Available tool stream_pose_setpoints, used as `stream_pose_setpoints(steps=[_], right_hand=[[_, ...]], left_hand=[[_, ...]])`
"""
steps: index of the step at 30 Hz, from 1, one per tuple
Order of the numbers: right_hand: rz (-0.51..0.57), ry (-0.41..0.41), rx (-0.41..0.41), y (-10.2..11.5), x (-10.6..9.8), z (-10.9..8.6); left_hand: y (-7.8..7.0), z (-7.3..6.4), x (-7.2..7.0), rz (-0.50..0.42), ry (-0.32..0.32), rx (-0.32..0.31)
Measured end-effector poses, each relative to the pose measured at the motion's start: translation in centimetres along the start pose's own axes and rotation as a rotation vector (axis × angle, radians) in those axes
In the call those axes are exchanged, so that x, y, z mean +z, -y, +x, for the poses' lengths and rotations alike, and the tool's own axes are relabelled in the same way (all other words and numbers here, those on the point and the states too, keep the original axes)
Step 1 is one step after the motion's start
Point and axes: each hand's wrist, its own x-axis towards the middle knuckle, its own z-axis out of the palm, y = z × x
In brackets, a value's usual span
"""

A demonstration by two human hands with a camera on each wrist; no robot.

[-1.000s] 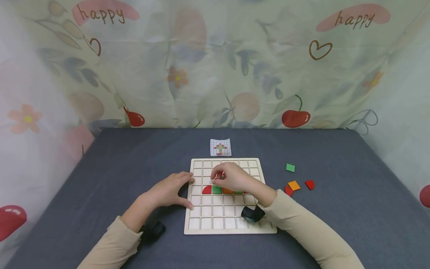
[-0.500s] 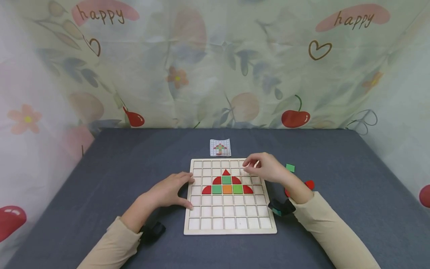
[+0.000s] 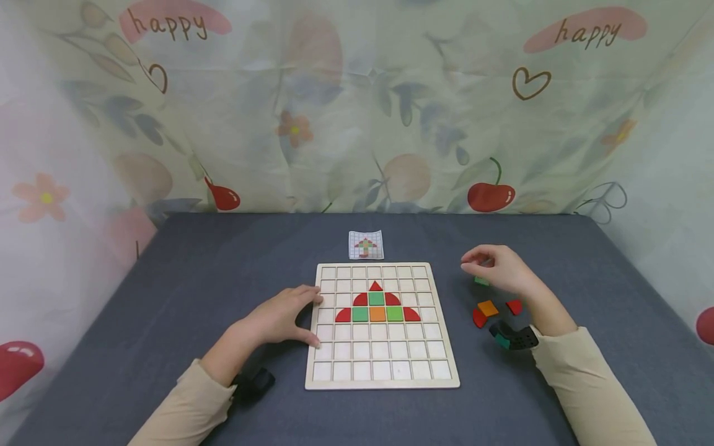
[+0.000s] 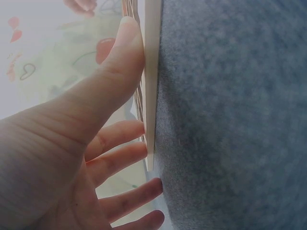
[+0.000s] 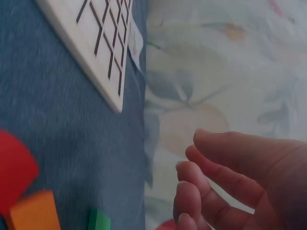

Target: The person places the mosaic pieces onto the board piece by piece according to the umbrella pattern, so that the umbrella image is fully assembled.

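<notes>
Grid board (image 3: 380, 351), pale wood, lying flat at mid-table, its middle cells set with red, green and orange pieces (image 3: 377, 314). Edges and room, left to right from where I stand: dark cloth (image 3: 167, 297) stretches broadly from the table's left side up to the board; beyond the far edge, just apart, a small printed card (image 3: 365, 245); off the right edge, a strip of cloth, then a red piece (image 3: 479, 318) close against an orange tile (image 3: 488, 308), a green tile (image 3: 481, 281) farther back, another red piece (image 3: 514, 306) outermost, and wide cloth past it. Grips, same order: left hand (image 3: 281, 314), thumb and fingers spread well apart, tips touching the board's left edge; right hand (image 3: 496, 267), raised near the green tile and apart from it, fingers loosely bent, a narrow gap between thumb and fingertips.
</notes>
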Motion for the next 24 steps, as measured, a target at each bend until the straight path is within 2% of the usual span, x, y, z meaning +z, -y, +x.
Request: stream_pose_setpoints(steps=[8, 18, 24], right_hand=[[-0.011, 0.014, 0.048, -2.7, -1.1, -0.4], [-0.011, 0.063, 0.14, -4.7, -0.7, -0.2], [-0.02, 0.084, 0.147, -5.4, -0.4, 0.0]], left_hand=[[0.0, 0.0, 0.0, -0.001, -0.001, 0.003], [-0.1, -0.1, 0.0, 0.001, -0.005, 0.003], [-0.1, -0.1, -0.1, 0.0, -0.007, 0.011]])
